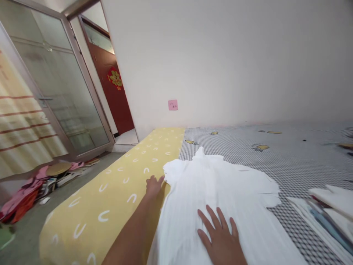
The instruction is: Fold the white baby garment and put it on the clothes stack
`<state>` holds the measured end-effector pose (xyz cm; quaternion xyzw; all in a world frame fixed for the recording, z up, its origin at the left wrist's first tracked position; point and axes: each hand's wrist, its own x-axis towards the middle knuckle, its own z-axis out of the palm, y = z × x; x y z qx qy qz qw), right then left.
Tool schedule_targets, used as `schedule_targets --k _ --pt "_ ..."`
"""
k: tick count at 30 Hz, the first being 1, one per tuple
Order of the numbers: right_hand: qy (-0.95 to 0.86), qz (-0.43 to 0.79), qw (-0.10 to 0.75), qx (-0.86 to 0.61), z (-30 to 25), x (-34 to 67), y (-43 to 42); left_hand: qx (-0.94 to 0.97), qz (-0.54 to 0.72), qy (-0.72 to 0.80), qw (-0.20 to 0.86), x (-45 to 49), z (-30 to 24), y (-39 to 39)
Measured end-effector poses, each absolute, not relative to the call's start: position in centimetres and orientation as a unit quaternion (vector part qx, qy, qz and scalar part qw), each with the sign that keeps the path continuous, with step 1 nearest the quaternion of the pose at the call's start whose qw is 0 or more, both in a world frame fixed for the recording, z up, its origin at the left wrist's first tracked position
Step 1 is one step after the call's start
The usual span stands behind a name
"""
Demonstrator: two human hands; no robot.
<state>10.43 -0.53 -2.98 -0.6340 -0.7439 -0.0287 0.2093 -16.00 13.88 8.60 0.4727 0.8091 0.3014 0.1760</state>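
A white garment (pixel 220 187) lies spread flat on a bed, across the seam between a yellow sheet (pixel 116 187) with white curved marks and a grey checked sheet (pixel 289 158). My left hand (pixel 154 185) reaches out to the garment's left sleeve edge, fingers touching the cloth; whether it grips the edge I cannot make out. My right hand (pixel 220 235) rests flat on the garment's lower middle, fingers spread.
Folded white and pale blue clothes (pixel 328 209) lie stacked at the right on the bed. A white wall with a pink note (pixel 173 105) is behind. Left of the bed are a glass sliding door (pixel 57 88), a red door (pixel 116 95) and clutter (pixel 35 184) on the floor.
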Motion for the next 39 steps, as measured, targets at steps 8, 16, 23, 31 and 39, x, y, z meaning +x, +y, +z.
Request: schedule_targets --k 8,16,23,31,39 --pt "-0.747 -0.053 0.217 -0.627 -5.5 10.6 0.8 0.458 0.3 0.825 0.136 -11.6 7.1 19.4" --pt "-0.739 0.055 0.177 -0.648 -1.8 10.3 0.0 0.52 0.375 0.753 0.149 -6.7 11.2 18.2" --pt "-0.734 0.061 0.185 -0.651 0.9 9.9 -1.1 0.697 0.343 0.601 0.188 -2.7 14.1 12.1" --pt "-0.729 0.061 0.169 -0.66 2.4 9.7 -1.9 0.636 0.293 0.702 0.133 -17.8 5.8 -2.4" --pt "-0.692 0.176 0.229 -0.661 3.4 9.6 -1.6 0.748 0.16 0.636 -0.102 -15.9 0.5 -10.8"
